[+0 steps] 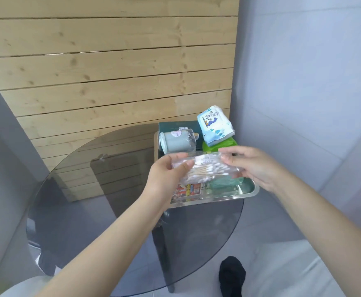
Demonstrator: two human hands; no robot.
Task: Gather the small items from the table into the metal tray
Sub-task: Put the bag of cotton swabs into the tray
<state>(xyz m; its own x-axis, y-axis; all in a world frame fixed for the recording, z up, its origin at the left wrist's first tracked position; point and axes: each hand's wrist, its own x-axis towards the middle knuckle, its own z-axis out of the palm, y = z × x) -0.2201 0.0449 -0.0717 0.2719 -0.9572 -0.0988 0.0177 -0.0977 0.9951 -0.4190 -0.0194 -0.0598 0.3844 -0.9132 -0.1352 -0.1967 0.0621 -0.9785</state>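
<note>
We judge the gathering nearly finished: the metal tray (247, 192) at the glass table's (78, 200) right edge already holds several items, and we see none loose on the tabletop. Our left hand (166, 179) and right hand (254, 166) each pinch an end of the cotton-swab packet (209, 168) (clear, crinkled plastic, white-tipped wooden sticks) above the tray's near half.

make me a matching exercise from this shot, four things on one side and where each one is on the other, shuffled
Things:
1. bag of cotton swabs
2. tissue pack
3. grey-green canister
4. red and yellow packet

Places:
a. lying on its side at the far left of the metal tray
b. flat at the tray's near edge
c. held above the tray by both hands
d. on top of the pile, far right

Pairs: 1-c, 2-d, 3-a, 4-b
</note>
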